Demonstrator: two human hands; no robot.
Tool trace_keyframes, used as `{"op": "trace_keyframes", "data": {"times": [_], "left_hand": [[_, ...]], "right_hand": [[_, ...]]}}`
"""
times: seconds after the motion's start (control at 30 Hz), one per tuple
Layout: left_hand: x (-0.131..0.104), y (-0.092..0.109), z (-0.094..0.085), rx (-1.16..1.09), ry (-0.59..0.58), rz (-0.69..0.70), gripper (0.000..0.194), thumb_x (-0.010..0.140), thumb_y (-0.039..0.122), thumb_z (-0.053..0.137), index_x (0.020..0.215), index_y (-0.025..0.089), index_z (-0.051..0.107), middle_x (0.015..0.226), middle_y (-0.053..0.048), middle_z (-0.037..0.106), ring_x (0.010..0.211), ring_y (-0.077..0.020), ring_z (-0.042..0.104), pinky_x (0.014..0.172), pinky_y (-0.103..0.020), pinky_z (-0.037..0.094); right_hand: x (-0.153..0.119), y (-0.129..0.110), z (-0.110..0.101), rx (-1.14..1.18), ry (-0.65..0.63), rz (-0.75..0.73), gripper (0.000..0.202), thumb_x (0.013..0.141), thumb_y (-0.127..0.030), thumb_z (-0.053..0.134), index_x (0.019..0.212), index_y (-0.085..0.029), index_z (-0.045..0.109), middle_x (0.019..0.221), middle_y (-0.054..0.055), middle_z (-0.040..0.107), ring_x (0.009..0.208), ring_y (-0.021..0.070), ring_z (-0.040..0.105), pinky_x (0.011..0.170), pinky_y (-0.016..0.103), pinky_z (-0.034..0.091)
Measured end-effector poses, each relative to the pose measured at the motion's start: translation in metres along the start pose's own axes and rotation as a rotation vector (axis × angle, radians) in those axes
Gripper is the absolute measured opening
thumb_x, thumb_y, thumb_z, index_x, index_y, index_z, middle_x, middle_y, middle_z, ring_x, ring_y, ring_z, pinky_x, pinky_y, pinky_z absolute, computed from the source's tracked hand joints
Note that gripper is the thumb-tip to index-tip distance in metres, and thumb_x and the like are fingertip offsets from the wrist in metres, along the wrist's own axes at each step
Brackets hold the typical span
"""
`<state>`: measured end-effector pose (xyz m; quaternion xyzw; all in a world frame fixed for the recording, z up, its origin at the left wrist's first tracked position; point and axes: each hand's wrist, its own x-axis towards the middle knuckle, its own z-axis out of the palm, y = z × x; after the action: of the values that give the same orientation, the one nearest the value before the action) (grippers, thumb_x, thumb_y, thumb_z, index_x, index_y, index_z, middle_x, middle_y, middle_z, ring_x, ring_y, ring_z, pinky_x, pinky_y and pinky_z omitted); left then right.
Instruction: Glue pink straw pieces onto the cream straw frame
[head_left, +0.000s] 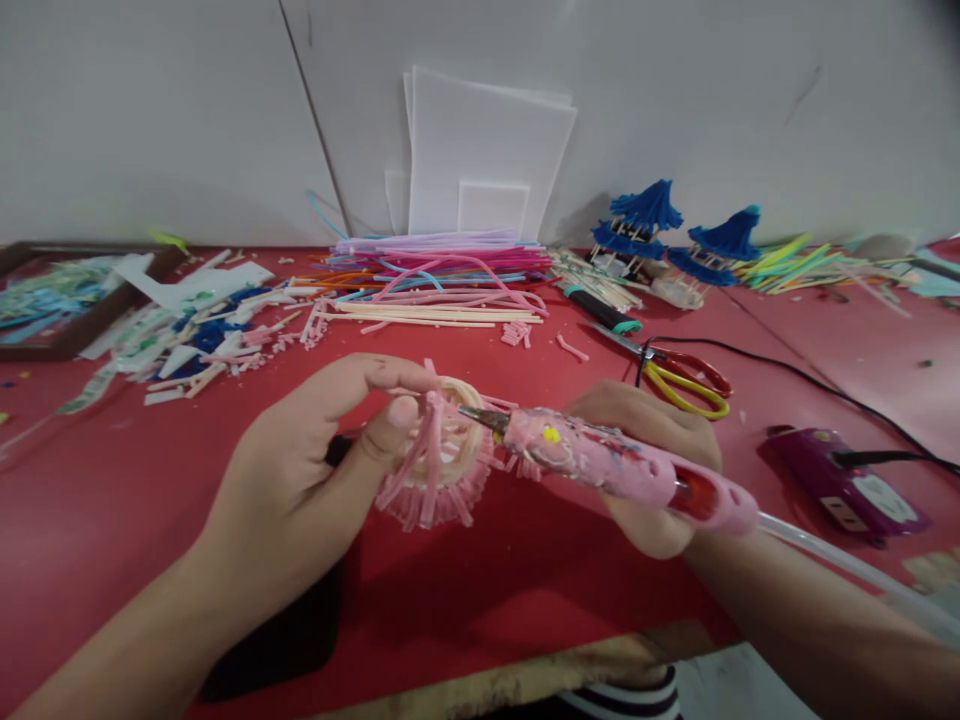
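A: How far is the work, please?
B: I judge it is part done. Pink fringe (442, 508) goes around the lower side of the ring (472, 458), from 4 to 8 o'clock. The upper rim shows only a few strips, so this side looks unfinished.

A: And the hands?
B: The left hand (292, 470) pinches the ring at its 10 o'clock side, between thumb and forefinger. The right hand (660, 420) is closed around the glue gun (592, 455). Its nozzle (484, 417) comes from 3 o'clock over the rim; whether it touches, I cannot tell well from this angle.

A: Where is the ring?
B: In front of the person, above the red table (555, 580).

A: What are the limits for moving?
B: From the ring, the table edge (480, 690) is at 6 o'clock, the sticks (442, 265) at 12, the scraps (217, 330) near 10. The scissors (686, 385) and the cord (787, 365) lie toward 2 and 3. A stretch of red table shows at 5 o'clock.
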<state>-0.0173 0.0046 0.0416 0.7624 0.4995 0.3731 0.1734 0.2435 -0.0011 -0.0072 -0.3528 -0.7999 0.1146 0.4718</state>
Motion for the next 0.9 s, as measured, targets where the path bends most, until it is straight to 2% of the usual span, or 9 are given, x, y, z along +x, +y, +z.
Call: {"op": "trace_keyframes", "data": {"times": [0.13, 0.33, 0.53, 0.8, 0.9], "left_hand": [[-0.004, 0.002, 0.006, -0.092, -0.064, 0.014, 0.026, 0.095, 0.036, 0.054, 0.116, 0.025, 0.065, 0.110, 0.000, 0.072, 0.100, -0.0168, 0.068, 0.092, -0.029, 0.052], [-0.004, 0.000, 0.010, -0.015, -0.038, 0.015, 0.025, 0.086, 0.033, 0.067, 0.109, 0.024, 0.066, 0.106, -0.001, 0.070, 0.094, -0.0183, 0.068, 0.085, -0.031, 0.053], [-0.003, -0.004, 0.008, -0.074, -0.102, 0.033, 0.027, 0.087, 0.029, 0.065, 0.114, 0.029, 0.065, 0.113, 0.002, 0.069, 0.103, -0.0174, 0.067, 0.092, -0.030, 0.053], [-0.007, -0.011, 0.005, -0.157, -0.057, 0.048, 0.026, 0.091, 0.025, 0.061, 0.116, 0.030, 0.064, 0.119, 0.002, 0.067, 0.113, -0.0162, 0.063, 0.099, -0.028, 0.049], [-0.009, -0.012, 0.005, -0.181, -0.026, 0.025, 0.025, 0.091, 0.026, 0.060, 0.116, 0.029, 0.064, 0.117, 0.002, 0.067, 0.107, -0.0162, 0.066, 0.092, -0.027, 0.052]], "right_hand": [[0.001, -0.002, 0.002, -0.003, 0.036, -0.009, 0.012, 0.082, -0.024, 0.053, 0.091, -0.025, 0.060, 0.076, 0.006, 0.065, 0.065, 0.0217, 0.063, 0.055, 0.038, 0.053], [0.002, 0.002, 0.004, -0.005, -0.010, -0.146, 0.017, 0.085, -0.024, 0.049, 0.098, -0.020, 0.060, 0.079, 0.008, 0.064, 0.068, 0.0197, 0.063, 0.058, 0.035, 0.054], [0.002, -0.001, 0.004, -0.048, 0.004, -0.140, 0.015, 0.082, -0.022, 0.050, 0.094, -0.018, 0.058, 0.080, 0.006, 0.063, 0.069, 0.0167, 0.062, 0.060, 0.031, 0.053], [0.001, -0.001, 0.003, -0.086, 0.000, -0.146, 0.017, 0.078, -0.017, 0.050, 0.092, -0.017, 0.058, 0.080, 0.006, 0.063, 0.070, 0.0167, 0.062, 0.061, 0.031, 0.053], [0.000, -0.002, 0.003, -0.099, -0.006, -0.143, 0.013, 0.080, -0.019, 0.051, 0.092, -0.018, 0.057, 0.080, 0.006, 0.064, 0.069, 0.0172, 0.062, 0.060, 0.032, 0.053]]}}
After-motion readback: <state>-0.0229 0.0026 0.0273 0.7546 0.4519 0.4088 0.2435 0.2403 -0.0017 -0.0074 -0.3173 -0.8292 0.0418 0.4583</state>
